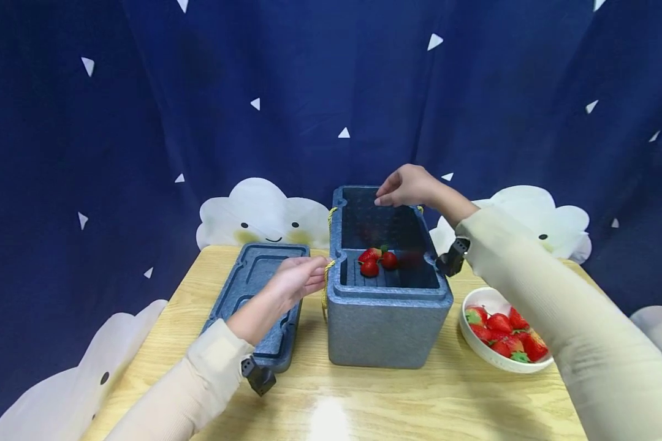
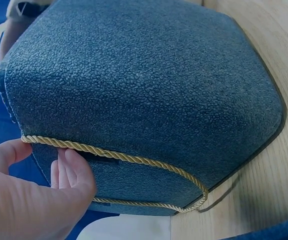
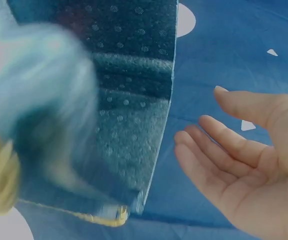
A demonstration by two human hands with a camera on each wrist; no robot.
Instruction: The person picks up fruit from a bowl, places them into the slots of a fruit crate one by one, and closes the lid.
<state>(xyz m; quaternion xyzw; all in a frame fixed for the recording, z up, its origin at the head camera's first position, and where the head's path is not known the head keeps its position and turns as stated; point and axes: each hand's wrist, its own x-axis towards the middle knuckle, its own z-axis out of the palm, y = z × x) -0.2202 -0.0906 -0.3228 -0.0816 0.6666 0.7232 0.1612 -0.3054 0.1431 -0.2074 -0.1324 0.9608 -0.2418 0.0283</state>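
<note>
A blue foam box (image 1: 386, 318) stands open in the middle of the wooden table, with three strawberries (image 1: 377, 261) on its ribbed floor. My left hand (image 1: 300, 278) rests against the box's left wall, its fingertips (image 2: 70, 166) touching the gold rope handle (image 2: 134, 160) with the thumb just beside it. Over the box's far rim hovers my right hand (image 1: 405, 187). In the right wrist view this hand (image 3: 234, 160) shows an empty palm with relaxed, nearly straight fingers, next to the box's dotted inner wall (image 3: 129, 115).
The box's lid (image 1: 256, 294) lies inside-up on the table left of the box, under my left forearm. A white bowl (image 1: 471, 343) of several strawberries sits at the right, near my right sleeve. A dark blue curtain with white clouds hangs behind the table.
</note>
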